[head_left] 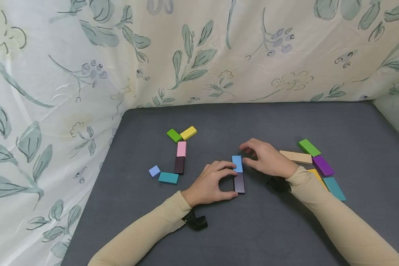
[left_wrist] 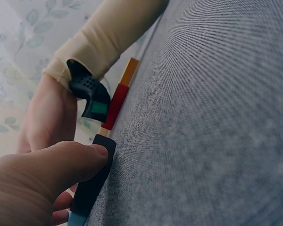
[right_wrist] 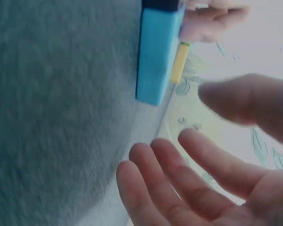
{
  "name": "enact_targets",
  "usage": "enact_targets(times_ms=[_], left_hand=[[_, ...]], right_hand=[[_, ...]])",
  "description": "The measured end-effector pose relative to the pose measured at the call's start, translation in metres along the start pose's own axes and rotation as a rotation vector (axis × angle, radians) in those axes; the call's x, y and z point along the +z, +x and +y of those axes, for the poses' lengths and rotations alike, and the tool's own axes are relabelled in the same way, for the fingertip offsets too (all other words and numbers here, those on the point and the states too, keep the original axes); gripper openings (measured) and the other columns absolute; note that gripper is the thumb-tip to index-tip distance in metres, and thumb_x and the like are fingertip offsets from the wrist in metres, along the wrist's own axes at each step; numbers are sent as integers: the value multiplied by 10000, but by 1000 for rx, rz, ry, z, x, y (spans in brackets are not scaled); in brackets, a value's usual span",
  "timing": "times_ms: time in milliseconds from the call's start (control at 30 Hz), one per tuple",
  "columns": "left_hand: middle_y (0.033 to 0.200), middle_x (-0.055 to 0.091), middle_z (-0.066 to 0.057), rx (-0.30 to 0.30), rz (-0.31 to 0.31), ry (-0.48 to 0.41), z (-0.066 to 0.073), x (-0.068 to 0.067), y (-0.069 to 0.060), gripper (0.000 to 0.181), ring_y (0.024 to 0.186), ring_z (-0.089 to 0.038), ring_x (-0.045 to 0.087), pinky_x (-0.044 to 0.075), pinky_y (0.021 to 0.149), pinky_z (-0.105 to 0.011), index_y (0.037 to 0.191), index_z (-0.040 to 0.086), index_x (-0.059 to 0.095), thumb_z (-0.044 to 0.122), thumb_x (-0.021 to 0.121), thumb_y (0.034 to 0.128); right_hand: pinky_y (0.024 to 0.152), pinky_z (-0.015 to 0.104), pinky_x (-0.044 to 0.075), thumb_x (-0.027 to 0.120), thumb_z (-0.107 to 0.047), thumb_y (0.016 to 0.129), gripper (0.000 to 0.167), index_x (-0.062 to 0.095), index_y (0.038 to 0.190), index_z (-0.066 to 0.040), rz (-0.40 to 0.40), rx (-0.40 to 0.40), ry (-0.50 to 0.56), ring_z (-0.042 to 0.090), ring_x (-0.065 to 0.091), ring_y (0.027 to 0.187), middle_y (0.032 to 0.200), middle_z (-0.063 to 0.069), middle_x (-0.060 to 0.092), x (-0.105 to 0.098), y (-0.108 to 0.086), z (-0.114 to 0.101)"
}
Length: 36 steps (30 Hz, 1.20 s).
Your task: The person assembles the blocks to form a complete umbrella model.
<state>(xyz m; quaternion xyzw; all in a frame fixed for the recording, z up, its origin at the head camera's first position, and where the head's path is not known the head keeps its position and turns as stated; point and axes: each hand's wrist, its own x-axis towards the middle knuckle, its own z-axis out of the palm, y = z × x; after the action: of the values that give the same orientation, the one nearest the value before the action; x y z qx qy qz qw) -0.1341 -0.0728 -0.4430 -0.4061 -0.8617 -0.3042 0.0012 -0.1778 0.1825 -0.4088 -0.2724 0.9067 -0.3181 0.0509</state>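
Note:
A blue block [head_left: 237,163] and a dark purple block [head_left: 239,183] lie end to end in a line. My left hand [head_left: 212,184] grips the purple block, its thumb at the near end and its fingers along the left side, reaching the blue one. In the left wrist view the thumb of my left hand [left_wrist: 52,174] presses the dark block [left_wrist: 92,188]. Just right of the blue block is my right hand [head_left: 269,159], fingers apart and bent, holding nothing. The right wrist view shows a gap between my right hand [right_wrist: 203,174] and the blue block [right_wrist: 155,56].
Left on the dark table [head_left: 119,207] lie green, yellow, pink [head_left: 181,149], dark, teal [head_left: 168,178] and small blue blocks. To the right, beside my right forearm, sit green [head_left: 309,147], wooden [head_left: 296,157], purple [head_left: 323,166], yellow and teal blocks. A patterned cloth hangs behind.

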Motion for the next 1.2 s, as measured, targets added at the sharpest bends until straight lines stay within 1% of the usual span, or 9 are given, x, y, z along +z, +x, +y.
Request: enact_targets(times_ms=[100, 300, 467, 633, 800, 867, 933, 1100, 1200], left_hand=[[1424, 587, 22, 2, 3, 8, 0, 1, 0, 514, 1298, -147, 550, 448, 967, -395, 1261, 176, 715, 388, 887, 826], [1418, 593, 32, -7, 0, 12, 0, 1, 0, 511, 1282, -139, 553, 451, 977, -389, 1254, 187, 717, 396, 890, 821], [1418, 592, 36, -9, -2, 8, 0, 2, 0, 504, 1279, -137, 550, 452, 984, -392, 1253, 186, 717, 393, 887, 825], [1421, 587, 40, -10, -1, -6, 0, 2, 0, 496, 1287, -136, 544, 446, 987, -397, 1252, 184, 716, 388, 882, 831], [1425, 584, 42, -18, -7, -2, 0, 2, -1, 500, 1293, -136, 541, 442, 995, -398, 1258, 192, 713, 389, 882, 830], [1427, 584, 43, -20, -11, 2, 0, 2, -2, 502, 1295, -136, 539, 440, 995, -398, 1261, 193, 711, 393, 879, 832], [1430, 583, 42, -21, -16, 2, 0, 2, -1, 503, 1296, -138, 538, 437, 996, -399, 1265, 190, 709, 394, 876, 836], [1434, 579, 41, -27, -24, -9, -1, 3, -1, 504, 1309, -140, 529, 431, 1010, -403, 1268, 184, 708, 392, 873, 840], [1438, 574, 50, -30, -27, -11, -1, 4, -1, 507, 1316, -137, 524, 430, 1018, -401, 1271, 189, 707, 394, 875, 839]], right_hand=[[850, 459, 566, 724, -102, 962, 354, 648, 1295, -13, 49, 18, 0, 273, 674, 1041, 1227, 131, 663, -3, -1, 2], [801, 464, 572, 705, -79, 972, 337, 651, 1295, 0, 110, -7, -4, 295, 689, 1011, 1215, 162, 662, -8, -1, 0], [819, 494, 574, 694, -90, 985, 333, 650, 1308, -22, 142, 22, -4, 294, 696, 1018, 1213, 164, 660, -26, -5, -4], [852, 515, 570, 697, -95, 985, 320, 657, 1298, -37, 179, 50, -24, 279, 706, 988, 1184, 131, 670, -47, -17, -7], [843, 513, 575, 717, -108, 976, 328, 664, 1291, -33, 153, 43, -73, 295, 706, 995, 1210, 140, 664, -56, -35, -5], [827, 490, 581, 724, -114, 971, 326, 670, 1285, -44, 133, 45, -90, 291, 709, 985, 1226, 132, 662, -57, -43, -4], [809, 458, 591, 732, -103, 960, 314, 681, 1266, -53, 125, 43, -112, 254, 722, 960, 1223, 106, 668, -57, -50, -5], [772, 417, 598, 809, -72, 876, 364, 701, 1222, -43, 126, -10, -205, 206, 733, 921, 1186, 77, 684, -54, -69, -3], [803, 421, 595, 846, -77, 832, 397, 713, 1205, -44, 105, -32, -260, 236, 722, 1008, 1204, 76, 688, -53, -81, -2]])
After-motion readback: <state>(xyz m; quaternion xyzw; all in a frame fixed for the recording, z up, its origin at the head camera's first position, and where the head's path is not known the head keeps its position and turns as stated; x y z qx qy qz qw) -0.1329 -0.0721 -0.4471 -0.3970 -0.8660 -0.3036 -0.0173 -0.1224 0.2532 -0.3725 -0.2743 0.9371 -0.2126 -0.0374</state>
